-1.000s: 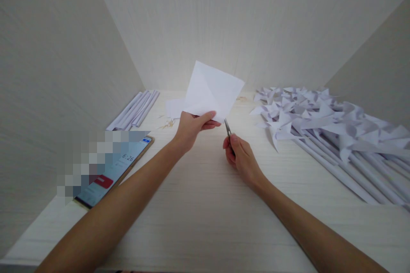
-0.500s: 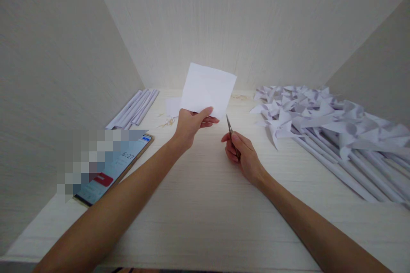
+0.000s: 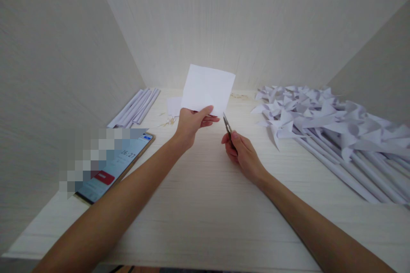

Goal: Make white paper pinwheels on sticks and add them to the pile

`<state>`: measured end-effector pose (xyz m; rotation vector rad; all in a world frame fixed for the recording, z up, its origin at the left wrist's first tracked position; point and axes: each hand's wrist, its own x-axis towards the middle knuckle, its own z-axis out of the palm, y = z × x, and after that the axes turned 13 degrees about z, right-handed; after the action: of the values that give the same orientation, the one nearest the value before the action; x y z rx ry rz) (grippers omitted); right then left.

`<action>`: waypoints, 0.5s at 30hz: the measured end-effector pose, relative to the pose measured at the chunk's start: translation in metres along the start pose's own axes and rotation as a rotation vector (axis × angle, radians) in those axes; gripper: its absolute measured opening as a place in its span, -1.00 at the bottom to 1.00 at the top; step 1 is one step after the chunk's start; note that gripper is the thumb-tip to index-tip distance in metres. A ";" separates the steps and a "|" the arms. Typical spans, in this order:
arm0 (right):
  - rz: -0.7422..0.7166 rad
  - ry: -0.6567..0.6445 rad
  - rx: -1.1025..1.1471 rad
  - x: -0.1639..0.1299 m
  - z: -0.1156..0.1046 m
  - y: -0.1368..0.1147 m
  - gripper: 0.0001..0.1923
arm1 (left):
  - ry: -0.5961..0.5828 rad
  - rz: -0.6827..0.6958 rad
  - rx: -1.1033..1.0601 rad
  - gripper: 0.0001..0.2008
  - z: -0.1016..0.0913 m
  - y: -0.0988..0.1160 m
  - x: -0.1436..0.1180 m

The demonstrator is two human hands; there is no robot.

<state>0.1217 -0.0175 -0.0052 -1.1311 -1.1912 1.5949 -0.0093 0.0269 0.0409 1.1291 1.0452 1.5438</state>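
A: What does the left hand (image 3: 188,126) have?
B: A white square sheet of paper (image 3: 208,87), pinched at its lower edge, thumb on top and fingers beneath. The sheet is tilted up over the middle of the worktop (image 3: 205,222), toward the back edge.
A: And the right hand (image 3: 241,151)?
B: Its fingers are wrapped around a pair of scissors (image 3: 227,123), point upward and away from the person. The tip is right by the sheet's lower right corner; I can't tell whether they touch.
A: What's along the left edge?
B: A phone (image 3: 123,155), screen up, part of it hidden by blurred blocks. Beyond it, by the back left corner, lies a bundle of rolled paper sticks (image 3: 136,108).
A: Anything behind the left hand?
B: Some flat paper (image 3: 173,106) toward the back edge, partly covered by the held sheet, with thin tan bits (image 3: 169,121) just in front, too small to make out.
A: And the right side?
B: A heap of white paper pinwheels (image 3: 320,115) reaches from near the back edge along the right edge, their sticks (image 3: 346,172) pointing toward the front right corner.
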 end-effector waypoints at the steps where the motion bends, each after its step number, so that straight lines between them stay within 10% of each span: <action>1: 0.000 0.000 -0.005 0.000 0.000 0.000 -0.58 | -0.001 0.002 -0.003 -0.90 0.000 -0.001 0.000; 15: -0.028 0.119 -0.052 -0.001 0.001 0.003 -0.57 | -0.052 -0.029 -0.005 -0.91 0.005 -0.004 -0.007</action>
<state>0.1203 -0.0191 -0.0075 -1.2203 -1.1711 1.4628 -0.0030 0.0218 0.0365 1.1407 1.0182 1.4860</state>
